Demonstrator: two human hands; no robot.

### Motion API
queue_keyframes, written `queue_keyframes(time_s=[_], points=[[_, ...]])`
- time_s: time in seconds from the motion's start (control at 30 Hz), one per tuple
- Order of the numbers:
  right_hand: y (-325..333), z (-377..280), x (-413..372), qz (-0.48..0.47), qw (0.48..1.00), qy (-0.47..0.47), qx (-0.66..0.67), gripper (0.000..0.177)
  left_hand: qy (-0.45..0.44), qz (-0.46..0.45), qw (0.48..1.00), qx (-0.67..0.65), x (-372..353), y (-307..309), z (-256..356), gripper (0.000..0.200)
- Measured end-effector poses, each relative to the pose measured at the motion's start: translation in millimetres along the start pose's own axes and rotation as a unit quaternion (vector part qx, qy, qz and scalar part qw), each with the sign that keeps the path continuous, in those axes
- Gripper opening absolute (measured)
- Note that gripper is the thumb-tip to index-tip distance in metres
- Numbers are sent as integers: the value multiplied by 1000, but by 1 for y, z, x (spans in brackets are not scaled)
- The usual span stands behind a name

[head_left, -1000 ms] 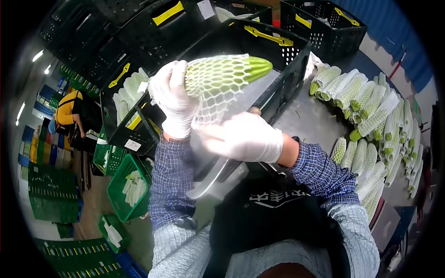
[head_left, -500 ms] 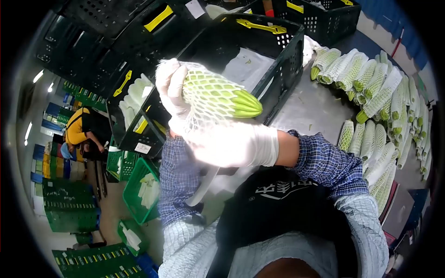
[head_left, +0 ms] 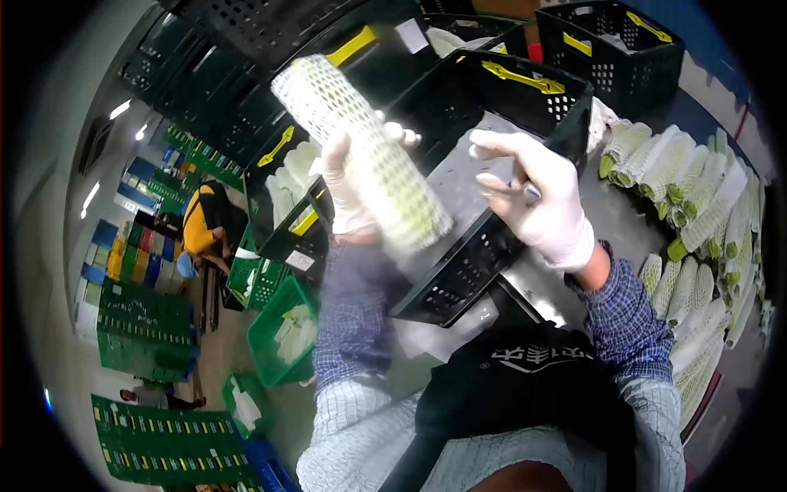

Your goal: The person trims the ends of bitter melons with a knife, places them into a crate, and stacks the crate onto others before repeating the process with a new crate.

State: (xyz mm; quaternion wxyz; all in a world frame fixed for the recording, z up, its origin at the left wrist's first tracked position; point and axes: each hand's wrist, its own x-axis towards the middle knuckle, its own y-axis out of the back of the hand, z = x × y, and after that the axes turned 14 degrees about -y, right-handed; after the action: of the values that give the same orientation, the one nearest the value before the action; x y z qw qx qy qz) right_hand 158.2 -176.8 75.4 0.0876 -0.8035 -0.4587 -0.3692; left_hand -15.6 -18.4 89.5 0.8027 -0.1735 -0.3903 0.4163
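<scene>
My left hand [head_left: 352, 180], in a white glove, is wrapped round a long pale green vegetable [head_left: 365, 156] in a white foam net. The vegetable slants from upper left to lower right and its lower end is blurred. To its right, my right hand [head_left: 541, 193], gloved too, is apart from it, with its fingers partly curled and spread. A thin, dark-tipped thing shows by its palm, too small to name. Beneath both hands is a black crate [head_left: 467, 283] with a white sheet [head_left: 479, 176] inside.
Netted vegetables [head_left: 656, 172] lie in rows on the metal table [head_left: 627, 238] at right. More black crates [head_left: 611, 66] stand behind. Green baskets [head_left: 266, 361] are at lower left. Another person in yellow [head_left: 201, 221] bends over at far left.
My right hand has let go of the netted vegetable and moved right. The vegetable, in my left hand, has turned and now shows its full length. The view has shifted.
</scene>
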Motion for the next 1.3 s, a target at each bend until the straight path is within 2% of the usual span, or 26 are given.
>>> queue_keyframes(time_s=[0.1,0.17,0.2,0.23,0.27,0.33,0.37,0.43,0.47,0.5,0.53,0.57,0.6,0.63,0.7,0.73,0.77,0.83,0.87,0.9,1.03,1.1,1.13,1.2,1.23,1.3], points=[[5,-5,11,-121,987,-103,31,68,56,-18,998,4,-17,-65,-3,77],[1,-3,8,-100,990,-87,49,94,108,-85,989,49,-15,-66,-15,88],[3,-2,9,-149,973,-174,-20,112,129,-108,984,63,-14,-71,-23,93],[3,11,2,-80,988,-114,-66,115,150,-111,982,37,-19,-88,-30,90],[27,-8,4,-165,953,-252,-19,118,177,-113,977,33,-25,-97,-38,85],[40,9,-15,-124,958,-255,33,122,205,-106,972,52,-28,-105,-56,78],[48,19,-28,-97,959,-238,120,121,204,-93,971,78,-27,-104,-67,76],[85,5,-51,-71,931,-301,196,119,142,-256,935,201,-26,-93,-79,71],[95,21,-59,-8,950,-202,239,114,106,-326,904,256,-29,-97,-79,70],[122,27,-73,42,962,-252,100,117,77,-399,860,308,-34,-120,-70,69],[148,33,-87,79,947,-309,-36,120,87,-384,867,304,-29,-123,-69,68],[182,20,-99,85,950,-288,88,120,95,-369,875,299,-24,-119,-69,67],[215,43,-120,124,946,-289,-77,116,103,-353,879,304,-17,-112,-69,65],[249,46,-138,141,911,-311,-232,112,109,-343,877,318,-7,-100,-75,63],[311,12,-165,231,836,-443,-229,110,102,-320,868,366,8,-81,-72,61],[346,11,-184,252,787,-466,-318,110,106,-313,865,379,14,-69,-69,62],[383,25,-209,309,777,-437,-331,108,100,-284,880,368,18,-60,-66,55],[449,26,-249,349,680,-508,-397,105,96,-247,880,394,28,-41,-60,54],[486,40,-274,359,632,-534,-433,103,86,-230,850,465,37,-25,-58,63],[516,53,-297,366,583,-555,-467,101,77,-213,856,465,40,-20,-55,60],[581,93,-344,313,503,-651,-474,99,93,-119,842,518,51,25,-51,50],[601,112,-363,263,493,-666,-493,99,115,-90,819,555,55,52,-48,48],[607,114,-370,244,509,-661,-494,95,143,-64,835,528,55,66,-45,47],[620,129,-378,204,492,-658,-532,87,169,-52,831,527,47,74,-44,44],[621,117,-366,168,461,-705,-512,86,173,-132,848,484,47,90,-45,42],[677,158,-429,194,578,-622,-492,87,179,-63,835,516,36,93,-51,40]])
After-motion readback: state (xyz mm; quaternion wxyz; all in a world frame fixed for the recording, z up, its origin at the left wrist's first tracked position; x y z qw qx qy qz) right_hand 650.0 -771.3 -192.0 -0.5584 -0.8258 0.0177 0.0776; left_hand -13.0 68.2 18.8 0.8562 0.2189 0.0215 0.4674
